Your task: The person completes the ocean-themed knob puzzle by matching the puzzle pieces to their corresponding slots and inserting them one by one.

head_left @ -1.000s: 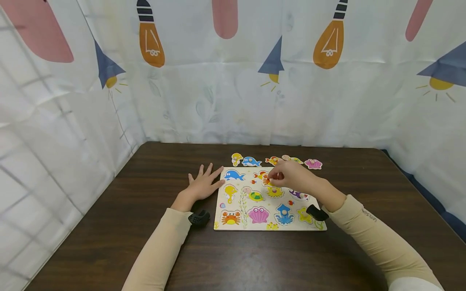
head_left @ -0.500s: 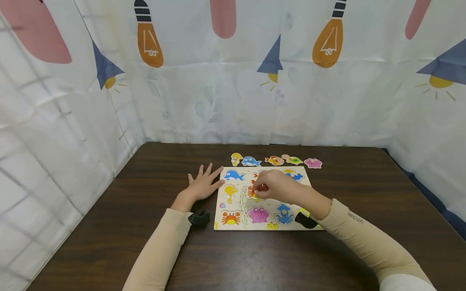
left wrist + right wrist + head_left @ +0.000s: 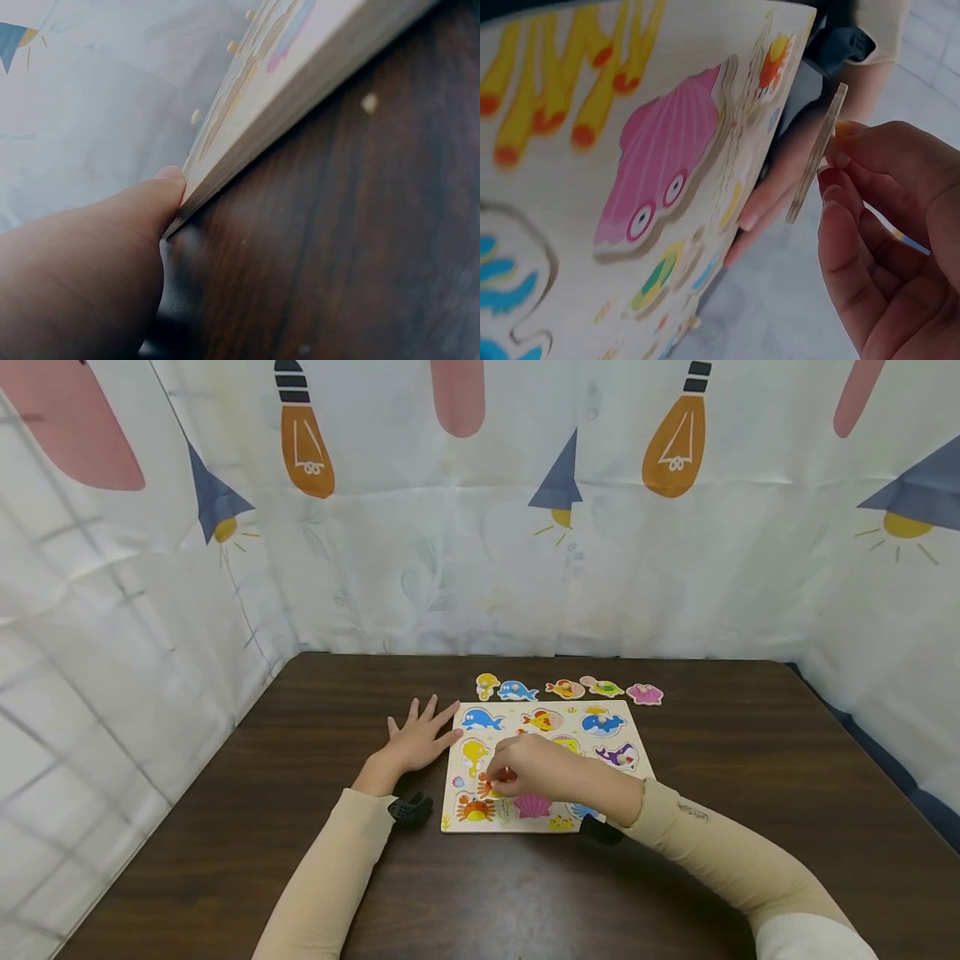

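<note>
My right hand (image 3: 528, 768) pinches a crab puzzle piece (image 3: 484, 787) over the lower left of a wooden sea-animal puzzle board (image 3: 525, 827). In the right wrist view the piece (image 3: 815, 157) is edge-on, between thumb and fingers and apart from the board. Just below it in the head view is the board's printed crab recess (image 3: 476, 810). My left hand (image 3: 412, 745) lies with fingers spread at the board's upper left corner. In the left wrist view its thumb (image 3: 161, 195) touches the board's edge. The right hand hides part of the board's middle.
Behind the board lie a seahorse piece (image 3: 487, 686), a dolphin piece (image 3: 517, 692), a fish piece (image 3: 566, 690), a turtle piece (image 3: 602, 687) and a pink shell piece (image 3: 645, 695). A printed curtain (image 3: 450, 568) hangs behind the dark wooden table (image 3: 225, 860).
My right hand has carried the crab piece from the board's upper middle down and left toward the lower left corner. The left hand has stayed in place.
</note>
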A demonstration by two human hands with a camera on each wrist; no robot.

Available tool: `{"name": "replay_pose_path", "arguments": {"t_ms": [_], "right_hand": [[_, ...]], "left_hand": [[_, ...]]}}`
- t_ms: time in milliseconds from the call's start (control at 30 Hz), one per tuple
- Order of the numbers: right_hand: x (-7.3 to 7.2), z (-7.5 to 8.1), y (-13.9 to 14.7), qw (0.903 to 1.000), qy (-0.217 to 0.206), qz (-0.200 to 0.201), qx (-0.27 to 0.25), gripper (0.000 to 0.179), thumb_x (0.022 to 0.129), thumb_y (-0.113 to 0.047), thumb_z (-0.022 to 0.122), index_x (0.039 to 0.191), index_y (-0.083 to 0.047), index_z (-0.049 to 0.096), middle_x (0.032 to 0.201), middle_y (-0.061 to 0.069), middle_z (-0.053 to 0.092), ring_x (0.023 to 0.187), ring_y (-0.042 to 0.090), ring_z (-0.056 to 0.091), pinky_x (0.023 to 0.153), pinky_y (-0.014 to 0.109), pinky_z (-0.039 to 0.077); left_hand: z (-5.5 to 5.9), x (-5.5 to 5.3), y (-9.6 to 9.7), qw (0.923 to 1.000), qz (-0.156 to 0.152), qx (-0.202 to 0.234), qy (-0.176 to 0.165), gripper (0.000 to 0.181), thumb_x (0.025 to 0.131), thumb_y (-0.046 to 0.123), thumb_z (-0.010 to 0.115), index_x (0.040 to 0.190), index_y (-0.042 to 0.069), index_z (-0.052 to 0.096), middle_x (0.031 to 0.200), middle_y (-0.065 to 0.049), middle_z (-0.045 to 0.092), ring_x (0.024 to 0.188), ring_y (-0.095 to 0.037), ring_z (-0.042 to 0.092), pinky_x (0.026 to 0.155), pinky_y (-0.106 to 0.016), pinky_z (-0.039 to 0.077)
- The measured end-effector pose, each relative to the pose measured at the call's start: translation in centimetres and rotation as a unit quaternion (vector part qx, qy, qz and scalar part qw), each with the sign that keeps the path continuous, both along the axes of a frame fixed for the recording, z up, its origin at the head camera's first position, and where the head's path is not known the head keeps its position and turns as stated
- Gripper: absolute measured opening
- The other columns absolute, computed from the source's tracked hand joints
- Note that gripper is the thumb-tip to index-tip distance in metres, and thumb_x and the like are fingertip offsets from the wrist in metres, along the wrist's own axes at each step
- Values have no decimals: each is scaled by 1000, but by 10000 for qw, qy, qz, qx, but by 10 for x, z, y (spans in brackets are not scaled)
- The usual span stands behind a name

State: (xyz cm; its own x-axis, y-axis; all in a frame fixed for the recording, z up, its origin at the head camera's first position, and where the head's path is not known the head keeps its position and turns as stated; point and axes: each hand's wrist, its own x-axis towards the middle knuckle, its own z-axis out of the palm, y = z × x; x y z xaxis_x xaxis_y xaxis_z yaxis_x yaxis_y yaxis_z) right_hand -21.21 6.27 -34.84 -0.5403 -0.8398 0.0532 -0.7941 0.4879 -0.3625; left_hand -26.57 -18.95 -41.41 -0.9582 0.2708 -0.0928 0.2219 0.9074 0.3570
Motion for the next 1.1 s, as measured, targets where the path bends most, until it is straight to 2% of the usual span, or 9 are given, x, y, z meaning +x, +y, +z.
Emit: {"name": "replay_pose_path", "arguments": {"t_ms": [367, 467, 633, 833, 1100], "right_hand": [[4, -6, -14, 9997, -174, 188, 34, 11, 90, -14, 82, 99, -8, 82, 88, -3, 73, 74, 4, 57, 71, 15, 50], [5, -8, -17, 9995, -247, 159, 121, 9, 90, -14, 82, 98, -9, 82, 84, -6, 71, 72, 3, 55, 70, 16, 49], [7, -10, -21, 9992, -187, 75, 347, 9, 91, -18, 82, 98, -12, 83, 82, -9, 71, 71, 2, 55, 76, 21, 46], [9, -14, -27, 9989, -222, 103, 394, 12, 91, -16, 81, 101, -10, 83, 86, -5, 74, 72, 2, 57, 70, 16, 48], [11, -14, -29, 9987, -272, 28, 441, 12, 91, -16, 82, 100, -9, 83, 86, -4, 74, 72, 3, 57, 70, 16, 49]], "left_hand": [[0, -1, 1, 10000, -50, 15, 29, 69, 108, 55, 41, 166, 23, 22, 169, -22, 6, 152, -50, -5, 107, -81, -5], [1, -1, 0, 10000, -48, 22, 26, 69, 108, 55, 41, 166, 23, 22, 170, -22, 6, 152, -50, -5, 107, -81, -6], [1, -2, -1, 10000, -18, 48, 24, 69, 108, 54, 41, 166, 23, 23, 170, -22, 6, 152, -50, -5, 107, -81, -6], [0, -1, 0, 10000, 15, 62, 24, 69, 107, 55, 42, 166, 23, 23, 169, -22, 7, 152, -50, -5, 107, -81, -6], [-1, -1, -1, 9999, 4, 108, 14, 70, 107, 55, 43, 166, 24, 23, 169, -21, 7, 152, -50, -5, 108, -81, -6]]}}
